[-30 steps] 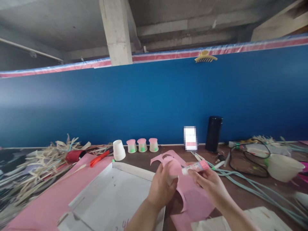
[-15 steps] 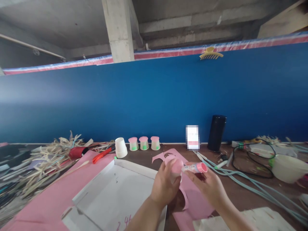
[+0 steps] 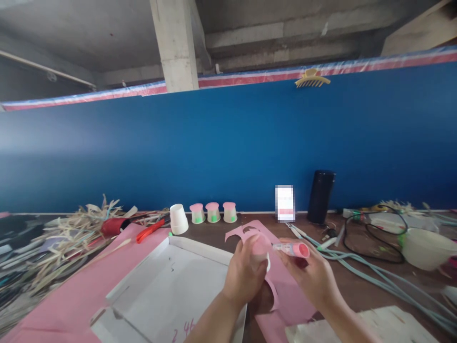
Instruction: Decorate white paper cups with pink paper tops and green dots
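Observation:
My left hand (image 3: 242, 275) is wrapped round a white paper cup (image 3: 263, 265), partly hidden by the fingers. A pink paper piece (image 3: 260, 245) covers the end of the cup that faces up. In my right hand (image 3: 314, 275) is a glue stick (image 3: 285, 248) with a pink end; its other end points at the pink piece, close to its edge. Under both hands lies a pink sheet with round cut-outs (image 3: 289, 297). Toward the back stand three upturned cups (image 3: 213, 214) with pink tops and green marks, beside a plain white cup (image 3: 179, 219).
A shallow white cardboard tray (image 3: 150, 281) lies on the left over pink paper (image 3: 67, 295). Behind it are red-handled scissors (image 3: 152, 231) and a heap of paper strips (image 3: 76, 243). A black bottle (image 3: 321, 197), pale blue cords (image 3: 371, 272) and a white bowl (image 3: 424, 250) stand or lie right.
The glue stick has turned slightly and its near end has drawn back a little from the pink piece. My left hand keeps its hold on the cup, almost unmoved.

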Tool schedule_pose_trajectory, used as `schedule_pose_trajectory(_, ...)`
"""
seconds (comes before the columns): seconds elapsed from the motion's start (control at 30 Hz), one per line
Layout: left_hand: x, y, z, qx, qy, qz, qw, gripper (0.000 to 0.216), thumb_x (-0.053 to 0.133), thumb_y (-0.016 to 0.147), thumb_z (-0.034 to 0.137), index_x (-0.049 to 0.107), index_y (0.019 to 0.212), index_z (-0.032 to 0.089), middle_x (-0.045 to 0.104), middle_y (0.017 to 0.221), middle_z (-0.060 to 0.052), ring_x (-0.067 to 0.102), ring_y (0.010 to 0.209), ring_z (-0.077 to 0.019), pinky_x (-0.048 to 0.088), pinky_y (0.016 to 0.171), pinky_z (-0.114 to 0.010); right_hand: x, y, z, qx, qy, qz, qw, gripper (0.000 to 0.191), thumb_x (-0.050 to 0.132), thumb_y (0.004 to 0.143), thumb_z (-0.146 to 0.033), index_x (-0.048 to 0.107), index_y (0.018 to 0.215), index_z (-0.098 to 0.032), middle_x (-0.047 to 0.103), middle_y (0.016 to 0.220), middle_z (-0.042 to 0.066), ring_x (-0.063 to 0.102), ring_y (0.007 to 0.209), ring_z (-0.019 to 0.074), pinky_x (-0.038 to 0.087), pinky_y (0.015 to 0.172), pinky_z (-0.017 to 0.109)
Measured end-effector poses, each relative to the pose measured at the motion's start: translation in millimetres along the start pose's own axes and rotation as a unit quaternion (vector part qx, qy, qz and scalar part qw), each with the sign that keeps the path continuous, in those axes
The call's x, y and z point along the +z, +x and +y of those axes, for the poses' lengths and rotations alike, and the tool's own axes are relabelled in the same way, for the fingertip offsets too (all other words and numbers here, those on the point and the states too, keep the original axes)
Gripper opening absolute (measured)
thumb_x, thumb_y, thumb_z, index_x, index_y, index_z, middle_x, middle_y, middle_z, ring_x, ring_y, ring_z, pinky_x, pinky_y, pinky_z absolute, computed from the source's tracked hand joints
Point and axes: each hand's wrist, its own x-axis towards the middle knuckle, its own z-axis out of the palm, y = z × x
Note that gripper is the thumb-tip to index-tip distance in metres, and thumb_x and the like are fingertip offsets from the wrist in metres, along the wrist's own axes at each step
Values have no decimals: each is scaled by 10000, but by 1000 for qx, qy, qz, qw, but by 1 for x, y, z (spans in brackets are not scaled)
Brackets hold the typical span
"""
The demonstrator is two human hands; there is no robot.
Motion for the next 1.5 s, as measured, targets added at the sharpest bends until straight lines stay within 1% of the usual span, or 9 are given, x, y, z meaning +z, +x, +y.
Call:
schedule_pose_trajectory(0.17,-1,1,0,-20,-5,2,1000,554,552,791,225,471,1338,248,564,1252,-118,579,1102,-287,491,925,-430,-5,2,4,118,44,0,992,362,649,802,-477,683,1041,-206,715,765,25,625,630,190,483,591,281)
schedule_pose_trajectory(0.27,0,1,0,-22,-9,-1,1000,549,554,792,237,473,1335,254,568,1250,-114,579,1100,-288,493,922,-433,-5,2,4,138,91,-4,986,372,669,787,-471,688,1039,-199,736,879,54,656,718,214,490,588,276)
schedule_pose_trajectory(0.4,0,1,1,-23,-4,-5,1000,562,563,779,226,476,1333,263,573,1247,-109,577,1106,-285,488,934,-422,-3,0,-1,69,108,-15,992,325,688,782,-415,693,1042,-221,729,1014,70,681,854,245,537,714,306)
schedule_pose_trajectory(0.6,1,1,0,-3,-6,3,1000,559,567,784,232,471,1334,265,565,1268,-101,574,1118,-282,489,933,-405,3,-1,-3,-48,50,-25,997,223,648,829,-336,698,1034,-265,713,1029,59,655,997,254,524,867,346)
schedule_pose_trajectory(1.0,2,2,1,-14,-22,7,1000,540,594,793,259,477,1320,268,565,1283,-84,550,1153,-269,465,985,-412,6,-5,5,-139,-40,-28,989,318,592,868,-249,650,1174,-312,660,1123,59,660,999,223,544,863,320)
schedule_pose_trajectory(1.13,3,3,1,-29,-68,15,997,533,628,767,241,509,1287,243,578,1294,-83,514,1212,-258,434,1032,-410,6,-5,3,-172,-63,-26,983,351,529,873,-200,658,1174,-325,669,1128,48,676,969,199,560,784,271)
schedule_pose_trajectory(1.23,3,3,3,-71,-110,6,991,536,641,760,220,525,1284,241,574,1310,-84,517,1218,-254,439,1027,-406,5,-5,-1,-188,-74,-27,979,420,495,860,-138,645,1195,-342,669,1133,33,682,937,177,559,729,244)
schedule_pose_trajectory(1.4,2,4,4,-105,-165,-12,981,546,666,773,229,527,1301,238,595,1293,-86,580,1137,-242,475,978,-385,4,-6,-1,-205,-82,-43,974,576,459,794,-38,602,1249,-361,648,1185,23,666,985,171,554,743,235)
schedule_pose_trajectory(1.5,3,3,3,-112,-188,-19,976,552,682,779,248,523,1308,236,622,1251,-81,614,1071,-226,500,940,-366,5,-6,1,-197,-96,-44,975,595,447,792,-31,590,1262,-365,642,1200,23,663,1002,173,553,754,235)
